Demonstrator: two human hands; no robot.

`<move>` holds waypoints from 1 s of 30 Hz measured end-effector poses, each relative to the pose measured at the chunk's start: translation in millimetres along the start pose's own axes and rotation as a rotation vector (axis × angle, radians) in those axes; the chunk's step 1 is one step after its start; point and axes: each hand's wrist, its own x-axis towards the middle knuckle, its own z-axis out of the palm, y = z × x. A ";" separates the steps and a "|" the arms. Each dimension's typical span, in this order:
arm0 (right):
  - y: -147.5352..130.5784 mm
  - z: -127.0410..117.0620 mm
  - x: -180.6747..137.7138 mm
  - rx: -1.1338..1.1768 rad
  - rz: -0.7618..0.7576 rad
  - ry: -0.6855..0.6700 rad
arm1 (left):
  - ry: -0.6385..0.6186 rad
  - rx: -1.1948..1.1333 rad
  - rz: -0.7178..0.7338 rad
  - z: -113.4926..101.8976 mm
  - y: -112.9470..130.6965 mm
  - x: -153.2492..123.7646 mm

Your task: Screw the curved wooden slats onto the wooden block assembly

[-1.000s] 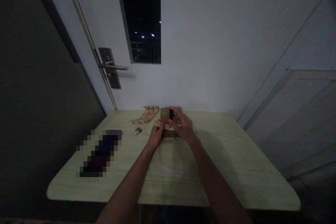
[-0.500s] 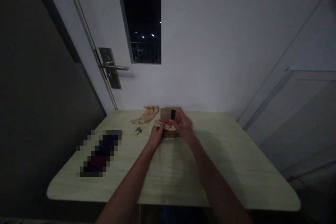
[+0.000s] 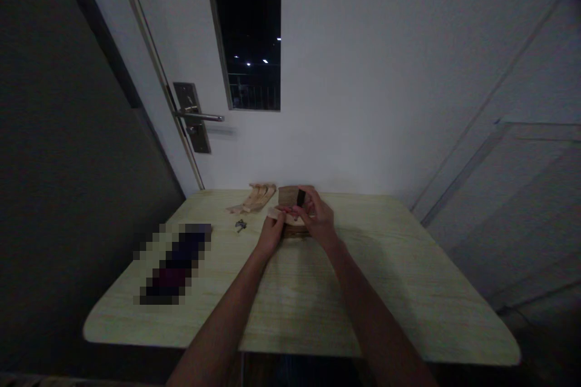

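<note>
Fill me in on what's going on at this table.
A person is working with both bare hands near the far edge of the table. The left hand steadies a pale strip, and the right hand holds a small dark object over it, too dim to identify. A brown block sits just behind. To the left lie some small metal parts and, farther back, several pale wooden pieces.

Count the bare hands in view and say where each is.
2: the left hand gripping a pale strip; to its right, the right hand holding a small black object.
</note>
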 end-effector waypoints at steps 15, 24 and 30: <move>-1.7 -2.9 -0.9 -0.035 -0.090 -0.002 | -0.001 -0.029 -0.018 0.4 -0.9 0.1; -1.4 -1.3 0.5 0.010 0.003 0.017 | -0.012 -0.003 0.011 -0.5 2.7 -1.1; -1.6 -2.8 0.7 0.021 -0.062 -0.017 | -0.008 -0.018 -0.018 0.0 3.5 -1.0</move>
